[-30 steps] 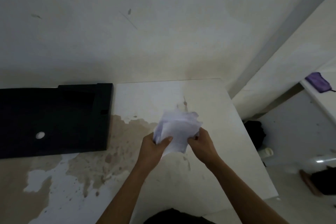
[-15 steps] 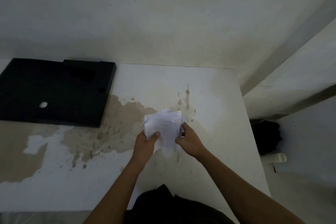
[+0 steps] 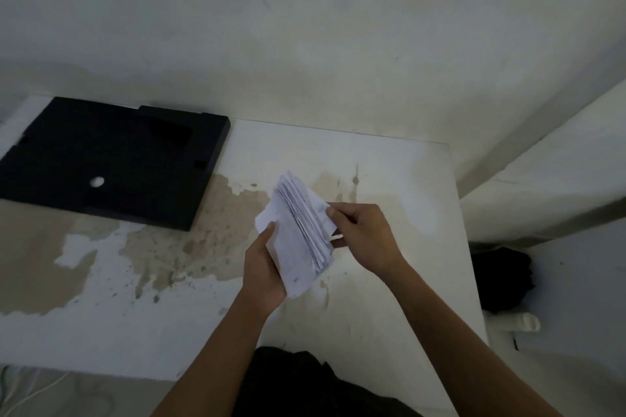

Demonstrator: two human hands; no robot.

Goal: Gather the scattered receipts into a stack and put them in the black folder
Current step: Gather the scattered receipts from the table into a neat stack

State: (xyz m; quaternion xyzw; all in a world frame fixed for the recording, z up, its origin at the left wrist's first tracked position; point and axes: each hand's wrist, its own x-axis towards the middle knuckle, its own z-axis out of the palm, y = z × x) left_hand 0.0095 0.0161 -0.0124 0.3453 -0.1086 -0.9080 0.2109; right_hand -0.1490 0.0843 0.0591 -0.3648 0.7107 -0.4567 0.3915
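Observation:
A thick stack of white receipts (image 3: 298, 234) is held above the middle of the table, tilted on edge with its layered sheets showing. My left hand (image 3: 264, 267) grips the stack from below and the left, thumb on its front face. My right hand (image 3: 362, 234) pinches the stack's right edge with thumb and fingers. The black folder (image 3: 111, 162) lies flat and closed at the table's far left, apart from both hands, with a small white round spot on its cover.
The white table (image 3: 406, 179) has large brown patches of worn paint; its right edge runs close to my right arm. A wall stands behind it. A dark bundle (image 3: 501, 278) and a white tube (image 3: 518, 322) lie on the floor to the right.
The crumpled bunch of receipts has been squared into a neater stack, turned on edge. My hands shifted slightly right, and the view tilted so the whole folder shows.

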